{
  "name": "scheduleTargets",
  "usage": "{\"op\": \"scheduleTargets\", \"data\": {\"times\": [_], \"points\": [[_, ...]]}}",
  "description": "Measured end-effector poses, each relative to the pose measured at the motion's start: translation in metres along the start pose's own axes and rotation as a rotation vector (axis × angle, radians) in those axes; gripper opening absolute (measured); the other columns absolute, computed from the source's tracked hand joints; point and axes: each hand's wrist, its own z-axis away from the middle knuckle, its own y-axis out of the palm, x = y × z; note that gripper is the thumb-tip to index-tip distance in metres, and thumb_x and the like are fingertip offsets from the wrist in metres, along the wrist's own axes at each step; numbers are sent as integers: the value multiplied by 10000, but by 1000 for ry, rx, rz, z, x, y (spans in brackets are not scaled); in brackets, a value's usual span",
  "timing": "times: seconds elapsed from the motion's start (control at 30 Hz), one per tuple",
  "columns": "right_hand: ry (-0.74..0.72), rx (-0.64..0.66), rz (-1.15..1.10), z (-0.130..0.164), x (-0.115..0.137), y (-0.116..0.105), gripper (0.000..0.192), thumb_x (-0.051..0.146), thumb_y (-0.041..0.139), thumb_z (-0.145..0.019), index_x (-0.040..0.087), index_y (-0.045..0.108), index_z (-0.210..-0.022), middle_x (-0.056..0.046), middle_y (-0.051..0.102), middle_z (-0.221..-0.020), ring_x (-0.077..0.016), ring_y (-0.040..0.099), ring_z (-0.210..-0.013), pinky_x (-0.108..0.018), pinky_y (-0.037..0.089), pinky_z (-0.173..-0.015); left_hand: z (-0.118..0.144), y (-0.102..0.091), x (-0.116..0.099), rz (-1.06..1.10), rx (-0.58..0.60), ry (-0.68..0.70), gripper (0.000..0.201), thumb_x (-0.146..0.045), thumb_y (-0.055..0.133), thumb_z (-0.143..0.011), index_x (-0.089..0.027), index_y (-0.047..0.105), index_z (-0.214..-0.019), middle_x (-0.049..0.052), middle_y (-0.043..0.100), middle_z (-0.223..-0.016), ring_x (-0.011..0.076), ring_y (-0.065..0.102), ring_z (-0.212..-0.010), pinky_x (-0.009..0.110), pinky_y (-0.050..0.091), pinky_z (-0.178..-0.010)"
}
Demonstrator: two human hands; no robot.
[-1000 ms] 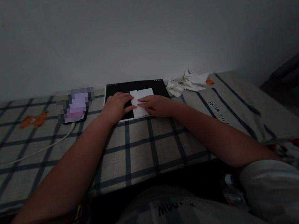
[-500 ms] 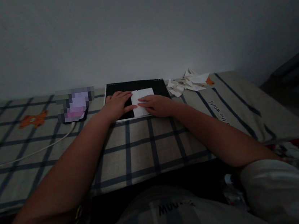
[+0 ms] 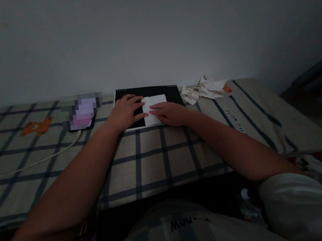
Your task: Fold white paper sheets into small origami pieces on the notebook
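Observation:
A white piece of paper (image 3: 155, 99) lies flat on a black sheet or pad (image 3: 157, 89) that has small holes along its far edge. My left hand (image 3: 126, 112) rests palm down on the black pad, fingers apart, with its fingertips on the paper's left edge. From the right, my right hand (image 3: 172, 113) lies flat over the paper's right part, fingers stretched out and pressing on its surface. The right palm hides the paper's lower right corner.
A pile of torn white paper scraps (image 3: 204, 88) lies right of the pad. On the left is a phone (image 3: 83, 112) with a white cable (image 3: 50, 155). The checked tablecloth (image 3: 153, 156) meets a grey wall (image 3: 144, 32). A bottle (image 3: 249, 205) stands below the table edge.
My left fingers have shifted slightly on the pad and the paper's edge. Otherwise the hands and the paper look nearly the same, with a slight shift of the view.

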Motion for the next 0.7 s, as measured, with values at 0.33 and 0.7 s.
{"op": "scheduleTargets", "data": {"times": [0.33, 0.7], "points": [[65, 29, 28, 0, 9, -6, 491, 209, 506, -1081, 146, 668, -1541, -168, 599, -1646, -312, 597, -1512, -535, 486, -1263, 0, -6, -7, 7, 11, -3, 421, -407, 526, -1102, -241, 783, -1391, 103, 749, -1472, 335, 625, -1413, 508, 469, -1109], [87, 56, 17, 1, 10, -9, 501, 198, 529, -1070, 131, 657, -1550, -168, 574, -1667, -304, 577, -1531, -504, 464, -1285, 8, -24, -14, -57, 268, -56, 813, -685, 619, -1018, -251, 490, -1693, 128, 500, -1735, 375, 468, -1579, 506, 371, -1233]]}}
